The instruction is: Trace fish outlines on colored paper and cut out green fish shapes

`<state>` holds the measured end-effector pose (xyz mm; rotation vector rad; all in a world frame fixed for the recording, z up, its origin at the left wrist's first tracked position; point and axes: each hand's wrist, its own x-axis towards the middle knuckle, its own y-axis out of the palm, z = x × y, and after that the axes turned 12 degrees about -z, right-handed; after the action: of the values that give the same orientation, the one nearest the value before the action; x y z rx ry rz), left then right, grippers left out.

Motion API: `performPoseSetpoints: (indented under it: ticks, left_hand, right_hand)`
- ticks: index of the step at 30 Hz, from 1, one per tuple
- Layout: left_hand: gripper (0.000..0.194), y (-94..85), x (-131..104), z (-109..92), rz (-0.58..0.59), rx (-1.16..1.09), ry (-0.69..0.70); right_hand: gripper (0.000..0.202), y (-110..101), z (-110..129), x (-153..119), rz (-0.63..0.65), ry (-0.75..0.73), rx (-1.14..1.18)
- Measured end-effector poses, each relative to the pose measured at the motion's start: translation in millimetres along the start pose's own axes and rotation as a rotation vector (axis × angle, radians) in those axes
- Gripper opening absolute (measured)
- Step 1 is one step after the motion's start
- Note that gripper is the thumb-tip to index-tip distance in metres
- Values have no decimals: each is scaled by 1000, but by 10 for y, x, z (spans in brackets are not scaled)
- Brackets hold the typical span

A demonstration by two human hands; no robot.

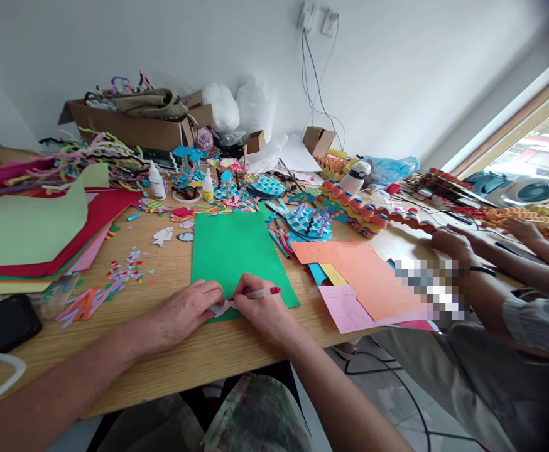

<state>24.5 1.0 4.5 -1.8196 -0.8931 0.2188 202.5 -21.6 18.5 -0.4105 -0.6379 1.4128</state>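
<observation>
Left hand (192, 306): lower centre, fingertips on the cut-out (220, 309); cannot tell whether its grip pinches it.
Right hand (266, 312): grip closed round the pen (261, 292).
Cut-out: lower centre, at the green sheet's (237, 248) near edge.
Desk (199, 355): white fish (163, 236) left of centre, orange paper (371, 276) right, phone (4, 326) lower left.

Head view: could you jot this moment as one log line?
left hand: touching small pale paper cutout | right hand: holding slim red-ended pen near cutout | beneath: green rectangular paper sheet
</observation>
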Motion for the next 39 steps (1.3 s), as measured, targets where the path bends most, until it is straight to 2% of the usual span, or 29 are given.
performPoseSetpoints:
  ticks: [14,22,28,32,39]
  left_hand:
    - [14,5,-33,-20,-2,30,-75]
    - [27,-20,-104,-74,-23,78,-50]
    - [26,100,-204,-164,-133,195,-59]
    - [28,172,-254,-257,-163,290,-97]
    - [28,264,-283,-324,-221,416,-89]
  right_hand:
    - [12,69,55,29,8,-19,40]
    - [5,31,0,-21,-8,9,230]
    - [8,-21,-26,-5,36,-17,124]
    - [9,-33,-33,29,52,-43,63]
    - [8,-17,-64,38,74,-39,92]
